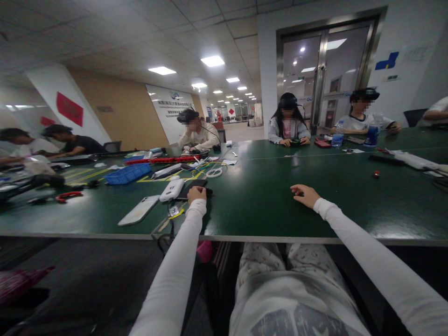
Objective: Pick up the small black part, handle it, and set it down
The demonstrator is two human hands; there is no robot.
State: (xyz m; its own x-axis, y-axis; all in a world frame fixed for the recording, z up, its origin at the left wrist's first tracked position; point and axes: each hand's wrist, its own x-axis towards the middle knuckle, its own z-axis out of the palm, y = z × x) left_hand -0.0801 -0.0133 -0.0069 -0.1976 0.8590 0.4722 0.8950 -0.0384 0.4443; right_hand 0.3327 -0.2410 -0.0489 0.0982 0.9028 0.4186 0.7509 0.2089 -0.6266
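Observation:
My left hand [197, 194] is closed at the edge of a flat black object [182, 193] on the green table. Beside its fingers a small dark piece [209, 192] sticks out to the right, and the fingers seem to grip it; its kind is not clear. A white device [172, 189] and a pale phone [139, 210] lie to the left of that hand. Over the table to the right, my right hand [306, 195] holds nothing, its fingers loosely bent and the thumb apart.
The green table [259, 205] bears a blue basket [128, 174], a coiled white cable [214, 172], red-handled pliers [69, 196], a small red item [376, 174] and a water bottle [338, 134]. Several people with head-worn cameras sit around it. The table's front edge runs before my lap.

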